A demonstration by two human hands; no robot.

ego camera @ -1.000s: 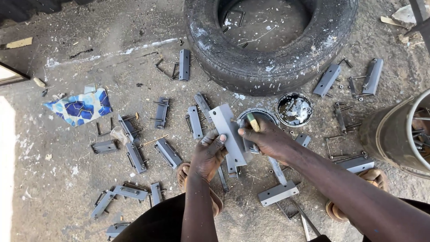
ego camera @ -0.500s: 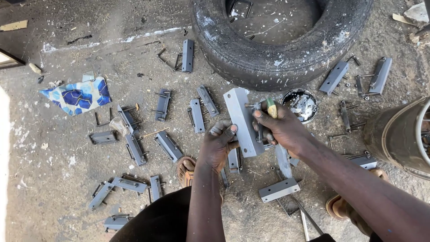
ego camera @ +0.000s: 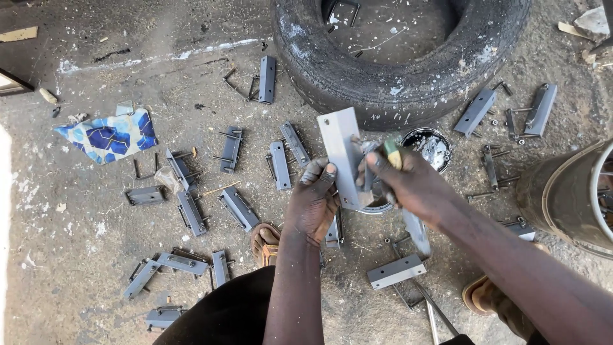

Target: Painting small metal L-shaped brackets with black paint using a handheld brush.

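A person is crouching over a rough, dusty concrete floor (ego camera: 83, 255) that is lying in shade, with a strip of bright sunlight running along its far left edge. Grey metal brackets (ego camera: 191, 211) are lying scattered across the floor to the left of the hands, and more are resting beyond the right hand near a rusty drum (ego camera: 565, 198) that is standing at the right edge. A worn black tyre (ego camera: 396, 76) is lying flat just beyond the hands, with bare floor and a bit of bent wire showing inside its ring. A crumpled blue and white patterned cloth (ego camera: 108, 135) is lying well off to the left.

A small round tin (ego camera: 429, 145) is sitting just beyond the right hand, touching the tyre's near edge; it is holding dark, glossy paint with grey smears.

The left hand (ego camera: 313, 203) is gripping the lower end of a flat grey metal plate (ego camera: 340, 150), fingers curled round its edge and the thumb pressing on its face. The plate is standing almost upright between the two hands, tilting slightly, its top reaching toward the tyre. Its face is looking smooth and evenly grey. The right hand (ego camera: 408, 185) is closing round a brush (ego camera: 391, 153) with a yellow-green handle, holding it against the plate's right edge; the bristles are hidden behind the fingers.
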